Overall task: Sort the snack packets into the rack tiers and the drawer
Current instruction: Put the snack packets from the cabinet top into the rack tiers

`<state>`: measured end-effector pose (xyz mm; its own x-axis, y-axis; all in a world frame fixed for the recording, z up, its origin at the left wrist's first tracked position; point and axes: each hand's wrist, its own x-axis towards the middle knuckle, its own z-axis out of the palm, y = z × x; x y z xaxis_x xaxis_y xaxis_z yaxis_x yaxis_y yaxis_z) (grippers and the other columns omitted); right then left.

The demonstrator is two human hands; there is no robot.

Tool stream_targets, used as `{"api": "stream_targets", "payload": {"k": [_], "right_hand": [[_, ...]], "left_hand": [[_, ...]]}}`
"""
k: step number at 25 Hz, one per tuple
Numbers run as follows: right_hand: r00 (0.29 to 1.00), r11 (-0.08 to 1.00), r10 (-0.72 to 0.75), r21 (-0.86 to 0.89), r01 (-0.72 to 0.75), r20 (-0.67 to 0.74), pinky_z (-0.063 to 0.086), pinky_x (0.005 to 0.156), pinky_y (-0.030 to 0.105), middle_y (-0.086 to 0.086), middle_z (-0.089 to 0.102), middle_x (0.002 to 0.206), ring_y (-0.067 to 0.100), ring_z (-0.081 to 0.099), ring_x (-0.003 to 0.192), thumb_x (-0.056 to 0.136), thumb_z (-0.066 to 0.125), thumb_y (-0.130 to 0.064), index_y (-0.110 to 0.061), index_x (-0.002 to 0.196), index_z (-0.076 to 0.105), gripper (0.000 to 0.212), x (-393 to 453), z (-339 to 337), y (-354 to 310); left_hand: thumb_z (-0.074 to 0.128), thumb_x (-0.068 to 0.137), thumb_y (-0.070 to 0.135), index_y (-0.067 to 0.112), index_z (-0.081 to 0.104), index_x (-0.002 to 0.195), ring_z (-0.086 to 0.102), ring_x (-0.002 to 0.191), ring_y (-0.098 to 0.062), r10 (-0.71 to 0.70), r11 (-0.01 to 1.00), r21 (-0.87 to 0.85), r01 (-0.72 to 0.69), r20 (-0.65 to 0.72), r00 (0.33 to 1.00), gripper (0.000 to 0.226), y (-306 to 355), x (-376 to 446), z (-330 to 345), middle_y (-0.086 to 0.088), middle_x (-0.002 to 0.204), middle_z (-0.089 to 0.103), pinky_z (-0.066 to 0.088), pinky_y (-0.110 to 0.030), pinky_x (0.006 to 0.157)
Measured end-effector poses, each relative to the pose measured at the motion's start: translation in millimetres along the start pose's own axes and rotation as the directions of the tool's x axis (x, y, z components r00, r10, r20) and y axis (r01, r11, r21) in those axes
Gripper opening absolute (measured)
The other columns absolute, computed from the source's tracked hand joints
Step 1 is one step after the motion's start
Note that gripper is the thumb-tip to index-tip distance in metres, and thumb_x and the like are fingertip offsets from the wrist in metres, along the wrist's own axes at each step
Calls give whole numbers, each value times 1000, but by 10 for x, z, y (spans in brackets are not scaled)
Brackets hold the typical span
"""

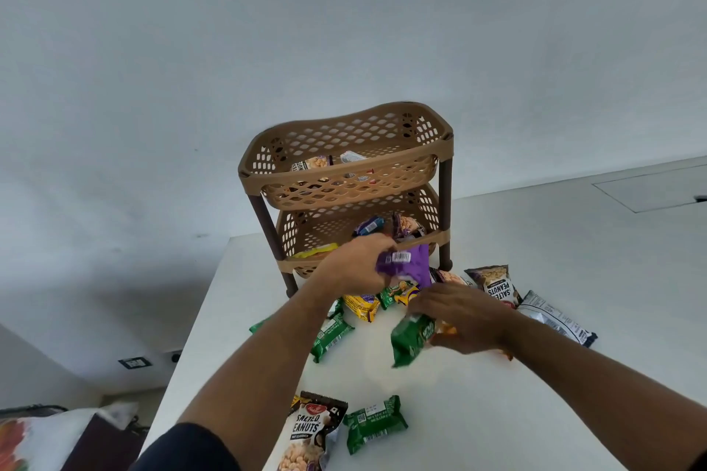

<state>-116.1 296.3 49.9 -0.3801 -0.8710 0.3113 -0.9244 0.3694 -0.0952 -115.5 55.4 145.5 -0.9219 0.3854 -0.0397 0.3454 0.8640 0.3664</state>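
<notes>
Snack packets lie scattered across the white tabletop [478,413], and we start with that big surface, running out from a pale wall. On it, at the far side, stands the brown two-tier rack [346,180] with dark posts. Its top tier [336,149] holds a peanut packet and a couple of others; the lower tier [359,229] carries a blue packet, a purple-topped one and a yellow one near its front rim.

Both arms reach in. Left hand [354,266] is up at the front of the lower tier, fingers closed on a purple packet [407,266], barcode facing up. Right hand [465,317] is low over the pile, fingers pinching a green packet [411,338] whose end dips toward the tabletop; something orange shows under the palm, too hidden to name.

Around them: a salted peanuts packet [495,285] just right of the rack, a silver-and-white packet [556,317] beyond it, a yellow packet [361,306] and more green ones [329,336] between the arms. Nearest the camera, another salted peanuts packet [313,432] sits touching a green packet [377,424].
</notes>
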Motion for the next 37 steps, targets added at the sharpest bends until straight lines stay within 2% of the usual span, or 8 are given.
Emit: {"api": "stream_targets", "payload": {"k": [7,11,17,21,24,30,33,37], "right_hand": [[911,997,33,-45,-56,-411,56,88,40,13,71,115,25,68,100,89,63,-46,-9,129,54,55,543,-770,324],[822,994,72,-31,-108,-565,56,83,38,14,70,116,24,67,100,88,64,-53,-6,129,56,62,850,-1261,501],[529,858,513,387,-337,-676,51,68,14,-9,70,110,-1,66,89,84,68,-65,-27,127,58,59,1244,-1731,705],[366,671,740,577,-465,-565,49,53,17,-10,70,93,0,68,74,65,81,-63,-31,107,54,59,1455,-1925,932],[410,642,760,485,-594,-504,50,60,23,-7,64,94,10,64,85,62,88,-53,-24,103,59,58,1534,-1952,1116],[546,649,758,321,-690,-356,42,65,26,2,69,107,15,57,90,66,87,-34,-17,108,66,50,1676,-1804,1276],[549,635,760,217,-741,-349,43,70,29,0,71,106,16,57,87,66,85,-40,-21,109,66,51,1666,-1714,1262],[517,602,763,134,-787,-388,39,70,31,-3,71,103,19,62,89,67,82,-56,-25,113,64,58,1655,-1656,1256]], "left_hand": [[62,97,42,20,61,102,63,82,-12,138,990,-4,-144,-268,954,23,420,199,-843,4,94,66,51,-26,72],[58,98,50,21,63,123,59,69,16,49,977,-146,-158,-564,824,39,530,382,-1329,24,88,62,42,-5,59],[68,91,50,15,73,98,58,46,7,-262,951,-303,60,-693,672,36,260,764,-1731,13,64,62,36,-8,42],[74,83,56,16,67,107,65,70,-9,-351,936,-272,225,-639,685,48,37,969,-1720,7,83,65,53,-23,64],[76,76,63,10,68,110,69,88,-22,-380,922,-176,345,-586,715,64,-53,1128,-1690,-4,97,70,60,-36,78],[80,74,59,12,65,91,62,75,-18,-448,881,-84,465,-463,765,52,10,1384,-1587,-1,81,65,43,-28,59],[81,77,42,13,64,82,55,64,-10,-476,869,-71,489,-389,789,35,36,1458,-1484,0,77,64,36,-22,50],[81,80,33,11,69,97,53,70,-8,-486,873,-124,472,-302,820,30,85,1476,-1381,3,82,62,33,-23,52]]}}
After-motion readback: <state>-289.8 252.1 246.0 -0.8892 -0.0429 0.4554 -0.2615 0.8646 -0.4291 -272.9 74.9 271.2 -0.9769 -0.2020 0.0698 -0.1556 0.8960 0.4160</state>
